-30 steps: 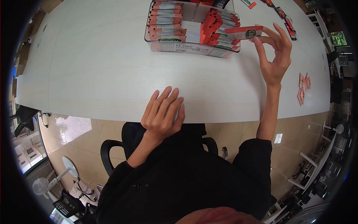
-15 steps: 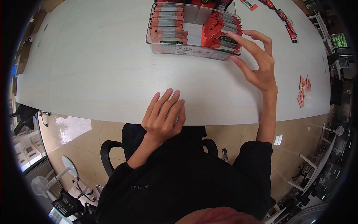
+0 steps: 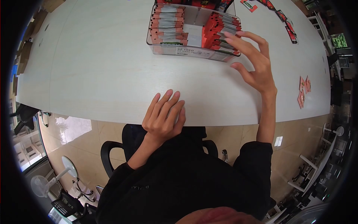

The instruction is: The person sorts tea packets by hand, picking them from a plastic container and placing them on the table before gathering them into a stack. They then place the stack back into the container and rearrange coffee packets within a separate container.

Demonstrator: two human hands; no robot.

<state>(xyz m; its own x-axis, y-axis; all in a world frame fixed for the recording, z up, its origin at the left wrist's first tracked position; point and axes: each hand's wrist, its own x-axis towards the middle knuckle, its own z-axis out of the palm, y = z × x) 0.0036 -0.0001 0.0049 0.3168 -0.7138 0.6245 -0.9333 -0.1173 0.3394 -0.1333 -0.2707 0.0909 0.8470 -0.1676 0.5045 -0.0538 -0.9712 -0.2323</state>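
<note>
A clear plastic bin (image 3: pixel 194 52) stands at the back of the table, its white label facing me. Inside it, a row of pale pink and silver sachets (image 3: pixel 167 24) fills the left side, and red sachets (image 3: pixel 212 31) stand packed on the right. My right hand (image 3: pixel 257 63) is at the bin's right front corner, fingers apart, fingertips over the red sachets; whether they touch is hard to tell. Nothing shows in its grasp. My left hand (image 3: pixel 163 115) lies flat near the table's front edge, fingers stretched out and holding nothing.
Several pink sachets (image 3: pixel 302 91) lie loose at the right side of the table. Red and black packets (image 3: pixel 291 31) form a line at the far right, near a red and green packet (image 3: pixel 248 5). Dark red packs (image 3: pixel 205 3) sit behind the bin.
My right hand has shifted slightly, its index fingertip moving a little left over the red sachets and its thumb dropping away from the bin. My left hand stays put.
</note>
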